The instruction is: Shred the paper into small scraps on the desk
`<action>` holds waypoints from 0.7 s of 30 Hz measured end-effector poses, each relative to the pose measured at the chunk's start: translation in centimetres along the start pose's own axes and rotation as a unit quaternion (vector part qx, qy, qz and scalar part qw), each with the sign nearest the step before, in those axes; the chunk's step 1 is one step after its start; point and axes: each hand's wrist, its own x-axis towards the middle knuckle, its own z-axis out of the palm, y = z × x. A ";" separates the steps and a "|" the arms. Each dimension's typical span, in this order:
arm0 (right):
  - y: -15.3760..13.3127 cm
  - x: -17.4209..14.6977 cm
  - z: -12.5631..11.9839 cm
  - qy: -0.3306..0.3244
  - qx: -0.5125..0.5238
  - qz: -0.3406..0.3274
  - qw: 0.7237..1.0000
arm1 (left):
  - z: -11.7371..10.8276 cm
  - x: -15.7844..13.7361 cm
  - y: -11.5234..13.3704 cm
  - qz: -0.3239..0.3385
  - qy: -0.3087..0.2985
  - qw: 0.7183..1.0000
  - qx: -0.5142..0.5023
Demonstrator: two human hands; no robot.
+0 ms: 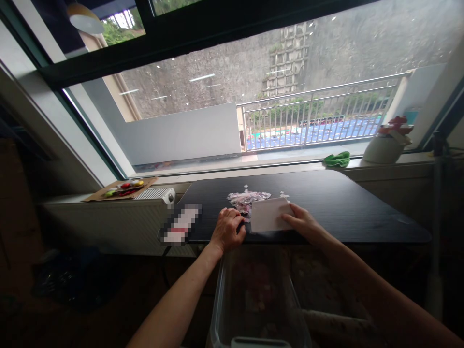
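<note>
My left hand (pixel 229 228) by the pale scraps (pixel 248 198), my right hand (pixel 303 221) on a white card (pixel 266 216).

At far left a radiator (pixel 119 224) stands below the window, a brown board (pixel 145 187) with red, yellow and green things above it; next comes a pixelated patch at the table's end. My left fingers are curled near the front edge of the dark table (pixel 348 208); I cannot tell whether they pinch anything. The scraps lie heaped just beyond them, and a clear bin (pixel 216 302) sits below that edge. My right thumb and fingers are clamped on the card's right side, just beside the heap. Farther right, a green cloth (pixel 336 159) and a whitish container (pixel 383 150) rest on the sill.
</note>
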 end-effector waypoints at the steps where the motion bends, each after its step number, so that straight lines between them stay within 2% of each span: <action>1: -0.1 -0.2 -0.1 -0.019 0.006 0.011 1.000 | 0.0 0.0 0.0 -0.002 0.003 1.000 -0.001; 4: -0.4 -0.4 -0.4 -0.047 0.015 0.026 0.998 | 0.0 0.0 0.0 -0.008 0.010 1.000 -0.006; 10: -0.2 1.0 0.6 0.055 -0.009 -0.036 0.998 | 0.2 0.1 0.0 -0.029 0.034 0.999 -0.004; 14: -0.3 1.4 1.3 0.055 -0.014 -0.045 0.997 | 0.4 0.1 -0.2 -0.038 0.042 0.998 0.002; 17: -0.4 1.1 0.8 0.047 -0.037 -0.041 0.997 | 0.4 0.1 -0.2 -0.038 0.039 0.999 0.001; 21: -0.5 1.1 0.2 0.069 -0.057 -0.054 0.995 | 0.2 0.1 -0.1 -0.031 0.029 0.999 0.005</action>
